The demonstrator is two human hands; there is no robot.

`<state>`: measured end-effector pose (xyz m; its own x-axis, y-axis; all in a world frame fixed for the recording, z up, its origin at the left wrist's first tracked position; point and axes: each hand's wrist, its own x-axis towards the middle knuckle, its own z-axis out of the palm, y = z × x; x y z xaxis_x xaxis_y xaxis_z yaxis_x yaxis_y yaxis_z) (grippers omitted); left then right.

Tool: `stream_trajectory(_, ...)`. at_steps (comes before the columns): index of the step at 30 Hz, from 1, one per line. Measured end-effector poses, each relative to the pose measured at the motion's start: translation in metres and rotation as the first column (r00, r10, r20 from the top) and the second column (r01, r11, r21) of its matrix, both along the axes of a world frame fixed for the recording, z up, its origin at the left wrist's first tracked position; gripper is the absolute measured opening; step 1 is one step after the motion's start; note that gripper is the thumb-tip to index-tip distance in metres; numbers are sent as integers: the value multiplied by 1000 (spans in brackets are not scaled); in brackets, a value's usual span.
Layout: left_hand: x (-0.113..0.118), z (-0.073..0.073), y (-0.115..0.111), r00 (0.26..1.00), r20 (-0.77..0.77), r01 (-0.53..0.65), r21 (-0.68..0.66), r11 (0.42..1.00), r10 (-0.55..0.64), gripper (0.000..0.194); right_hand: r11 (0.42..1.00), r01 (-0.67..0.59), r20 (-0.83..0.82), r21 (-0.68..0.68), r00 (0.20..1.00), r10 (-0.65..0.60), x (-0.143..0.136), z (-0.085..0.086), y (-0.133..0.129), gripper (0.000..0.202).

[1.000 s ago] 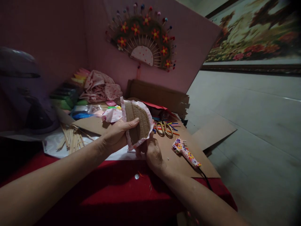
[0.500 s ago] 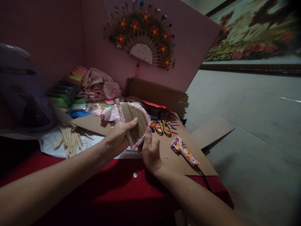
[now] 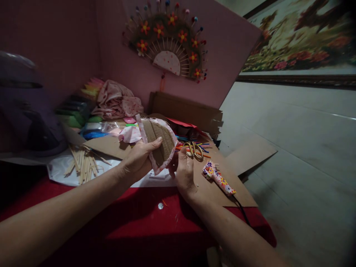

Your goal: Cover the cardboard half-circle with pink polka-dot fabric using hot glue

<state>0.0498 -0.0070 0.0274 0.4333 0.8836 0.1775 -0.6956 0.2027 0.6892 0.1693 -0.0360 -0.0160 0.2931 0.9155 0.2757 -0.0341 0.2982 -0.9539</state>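
Observation:
My left hand (image 3: 140, 155) grips a half-round cardboard piece (image 3: 158, 142) with its thumb flat on the bare brown face. Pink dotted fabric (image 3: 164, 164) is folded over the edge of the cardboard all round. One fabric strip (image 3: 139, 124) stands up at its upper left. At the lower right edge is my right hand (image 3: 185, 170), thumb up and apart from its half-curled fingers, which are partly hidden. Whether those fingertips touch the fabric rim I cannot tell. Gold-handled scissors (image 3: 194, 151) lie just behind the right hand.
A flower-patterned glue gun (image 3: 218, 178) with a black cord rests on a cardboard sheet (image 3: 239, 196) at the right. Wooden sticks (image 3: 82, 165) lie at the left on white plastic. Crumpled pink fabric (image 3: 118, 100) sits behind. A decorated fan (image 3: 167, 44) hangs above.
My right hand has moved right, away from the piece's edge, and its thumb has come off the rim. The piece in my left hand has shifted slightly up and left.

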Motion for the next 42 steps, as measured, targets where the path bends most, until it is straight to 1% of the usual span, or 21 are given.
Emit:
stream_trajectory(3, -3, 1, 1, 998, -4, 59, -1, 998, -59, 20, 987, -158, -178, -39, 973, 148, 0, 6, 2, 48)
stream_trajectory(6, -4, 2, 0, 996, -36, 83, 3, 997, -83, 21, 963, -270, -286, -18, 924, 253, 1, 9, 1, 43)
stream_trajectory(8, -4, 3, -1, 992, -57, 111, 24, 994, -109, 21, 953, -304, -298, 7, 909, 292, 2, 9, -1, 42)
stream_trajectory(11, -5, 3, -3, 983, -82, 170, 55, 984, -165, 22, 946, -320, -259, 53, 910, 323, 4, 9, -3, 41)
stream_trajectory(14, -6, 4, -4, 969, -101, 236, 96, 967, -226, 21, 952, -294, -185, 92, 934, 306, 6, 8, -5, 44)
stream_trajectory(16, -7, 3, -4, 961, -110, 269, 129, 955, -256, 21, 957, -275, -117, 90, 951, 284, 7, 7, -6, 45)
stream_trajectory(19, -8, 2, -3, 953, -119, 295, 154, 943, -279, 20, 960, -263, -28, 94, 963, 267, 8, 7, -9, 47)
stream_trajectory(21, -7, 1, -3, 951, -118, 301, 160, 940, -284, 19, 965, -231, 16, 124, 973, 231, 8, 7, -11, 47)
stream_trajectory(25, -7, -1, -2, 959, -102, 278, 162, 947, -264, 16, 971, -119, 123, 207, 988, 94, 7, 8, -13, 46)
stream_trajectory(26, -6, -1, -3, 958, -104, 281, 164, 946, -267, 15, 970, -114, 130, 215, 988, 87, 7, 8, -13, 45)
stream_trajectory(28, -6, 0, -3, 955, -109, 290, 168, 942, -275, 15, 970, -139, 109, 200, 987, 119, 7, 8, -12, 45)
stream_trajectory(30, -6, 0, -3, 958, -109, 282, 162, 946, -266, 16, 973, -174, 83, 154, 983, 163, 8, 6, -10, 46)
stream_trajectory(32, -6, -1, -3, 965, -104, 252, 135, 958, -239, 16, 978, -177, 97, 112, 981, 166, 8, 3, -7, 48)
stream_trajectory(34, -5, -2, -3, 975, -100, 208, 80, 975, -200, 14, 985, -136, 139, 107, 983, 121, 9, -2, -4, 50)
stream_trajectory(37, -3, -2, -3, 981, -102, 164, 9, 986, -163, 15, 987, -59, 228, 151, 973, 23, 10, -8, 1, 52)
stream_trajectory(40, -3, 0, -3, 981, -112, 163, 4, 987, -161, 18, 985, -48, 300, 165, 954, -4, 11, -8, 1, 53)
stream_trajectory(42, -3, 0, -1, 981, -109, 165, 16, 986, -162, 19, 983, -28, 298, 179, 954, -27, 12, -5, -2, 55)
